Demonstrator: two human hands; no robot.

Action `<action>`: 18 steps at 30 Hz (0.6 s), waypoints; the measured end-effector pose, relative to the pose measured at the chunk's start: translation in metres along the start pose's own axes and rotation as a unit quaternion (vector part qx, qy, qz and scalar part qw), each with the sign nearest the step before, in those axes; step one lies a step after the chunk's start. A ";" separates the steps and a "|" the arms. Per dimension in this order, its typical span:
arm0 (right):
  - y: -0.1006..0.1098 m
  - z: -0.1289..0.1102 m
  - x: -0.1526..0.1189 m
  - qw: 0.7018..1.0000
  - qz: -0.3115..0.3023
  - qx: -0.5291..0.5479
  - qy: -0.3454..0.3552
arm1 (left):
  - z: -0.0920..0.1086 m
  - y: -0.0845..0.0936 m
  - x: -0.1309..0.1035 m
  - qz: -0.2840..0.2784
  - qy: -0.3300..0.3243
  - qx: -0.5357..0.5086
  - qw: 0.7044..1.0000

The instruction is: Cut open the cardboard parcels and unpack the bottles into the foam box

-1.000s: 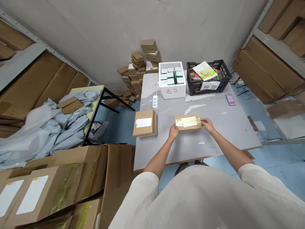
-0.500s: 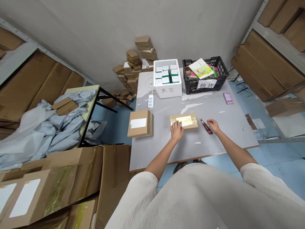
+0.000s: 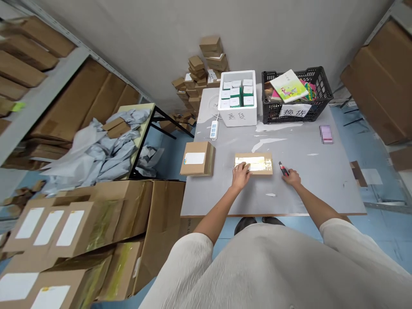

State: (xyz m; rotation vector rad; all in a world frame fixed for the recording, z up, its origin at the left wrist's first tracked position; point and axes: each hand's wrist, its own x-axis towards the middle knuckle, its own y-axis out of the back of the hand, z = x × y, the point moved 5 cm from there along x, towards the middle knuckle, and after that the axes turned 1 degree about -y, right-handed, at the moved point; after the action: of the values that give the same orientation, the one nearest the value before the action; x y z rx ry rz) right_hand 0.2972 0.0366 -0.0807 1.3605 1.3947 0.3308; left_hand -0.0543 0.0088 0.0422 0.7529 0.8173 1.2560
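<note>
A taped cardboard box (image 3: 262, 167) lies flat near the middle of the grey table. My left hand (image 3: 240, 175) rests on its left part, fingers apart on the tape and holding nothing. To the box's right, my right hand (image 3: 292, 177) is closed round the rear end of a red and black utility knife (image 3: 283, 169), whose front points up and left. A larger cardboard box (image 3: 197, 159) with a white label stands at the table's left side.
At the table's (image 3: 225, 197) back stand a white foam box (image 3: 238, 118) and a black crate (image 3: 296, 111) with books. A power strip (image 3: 213, 130) lies left; stacked cartons (image 3: 128, 214) fill the lower left.
My right hand has come over the knife and closed on it. The camera view has turned a little. My left hand has stayed on the taped box.
</note>
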 end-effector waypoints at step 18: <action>0.060 -0.022 -0.013 0.993 0.032 0.117 -0.008 | -0.010 -0.014 -0.007 0.085 -0.084 0.013 0.993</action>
State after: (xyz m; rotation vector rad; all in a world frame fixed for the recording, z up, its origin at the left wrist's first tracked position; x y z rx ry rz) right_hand 0.3073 0.0547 -0.0186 1.5986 1.4110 0.2015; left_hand -0.0566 -0.0001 0.0266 0.9528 0.6431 1.3152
